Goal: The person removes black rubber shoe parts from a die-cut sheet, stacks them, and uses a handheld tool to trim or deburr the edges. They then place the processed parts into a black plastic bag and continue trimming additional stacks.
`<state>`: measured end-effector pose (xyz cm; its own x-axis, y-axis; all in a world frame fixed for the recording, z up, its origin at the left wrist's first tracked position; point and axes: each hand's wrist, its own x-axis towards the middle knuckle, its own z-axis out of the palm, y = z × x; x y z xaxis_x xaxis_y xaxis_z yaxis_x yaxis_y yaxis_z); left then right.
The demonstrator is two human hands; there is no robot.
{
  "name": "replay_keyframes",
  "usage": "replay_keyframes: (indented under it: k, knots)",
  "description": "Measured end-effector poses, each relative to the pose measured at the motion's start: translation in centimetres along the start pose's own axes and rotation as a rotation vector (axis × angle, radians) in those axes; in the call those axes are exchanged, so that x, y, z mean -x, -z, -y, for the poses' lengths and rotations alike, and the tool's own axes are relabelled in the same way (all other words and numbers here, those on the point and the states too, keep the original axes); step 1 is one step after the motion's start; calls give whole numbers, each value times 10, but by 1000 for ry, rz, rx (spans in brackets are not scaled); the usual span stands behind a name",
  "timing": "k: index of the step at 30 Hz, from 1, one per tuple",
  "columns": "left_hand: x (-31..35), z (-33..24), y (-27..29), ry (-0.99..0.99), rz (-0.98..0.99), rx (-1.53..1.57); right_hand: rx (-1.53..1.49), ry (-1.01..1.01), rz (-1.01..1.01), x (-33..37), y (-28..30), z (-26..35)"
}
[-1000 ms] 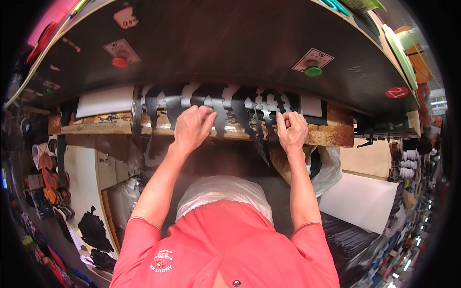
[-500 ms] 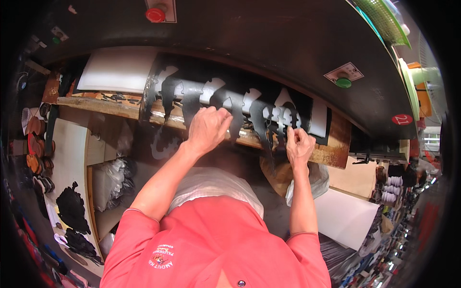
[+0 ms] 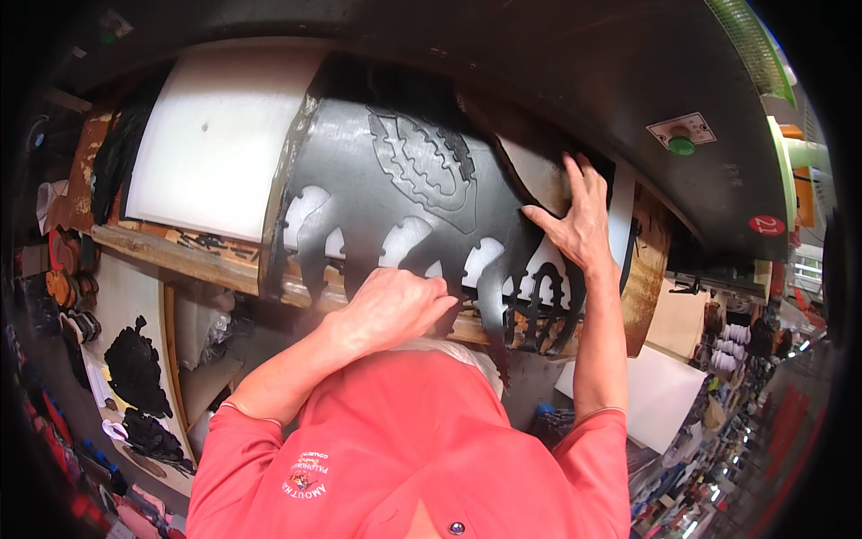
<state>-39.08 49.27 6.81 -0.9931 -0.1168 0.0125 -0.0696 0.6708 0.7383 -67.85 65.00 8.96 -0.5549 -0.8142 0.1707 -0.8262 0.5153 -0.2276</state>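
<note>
A black sheet of leather-like material [image 3: 350, 162] lies across the bench under the dark machine beam, its near edge cut into ragged strips with curved gaps. My left hand [image 3: 391, 307] is closed around the strips at that near edge, its fingertips partly hidden. In the sheet's middle, a toothed, U-shaped outline [image 3: 422, 166] shows as cut or pressed lines. My right hand [image 3: 582, 216] is open, thumb and fingers spread, on or just above the sheet's right side. Beside its fingers a pale surface [image 3: 537, 171] shows through a curved opening.
A white board [image 3: 229, 135] lies left of the sheet on the wooden bench [image 3: 180, 241], with black scraps along its edge. The dark beam overhead carries a green button [image 3: 681, 145]. Black cut pieces [image 3: 139, 368] are heaped at left; a white panel [image 3: 660, 395] stands low at right.
The black sheet has come nearer, out from under the beam, showing the toothed outline. My right hand has left the strips at the near edge, moved up and opened. My left hand has moved nearer.
</note>
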Motion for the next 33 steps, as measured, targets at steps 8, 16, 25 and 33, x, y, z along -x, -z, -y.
replay_keyframes:
  k: [8,16,25,33]
  knots:
    - [-109,72,43,-79,-574,-13,-73,109,208,-32,-10,-3]
    - [-131,96,23,-24,-550,-367,-239,24,258,-38,-10,-8]
    - [-137,86,29,77,-499,-429,-889,-90,328,-51,8,-53]
    - [-155,-4,-5,377,-412,401,-1148,-140,252,-47,1,-56]
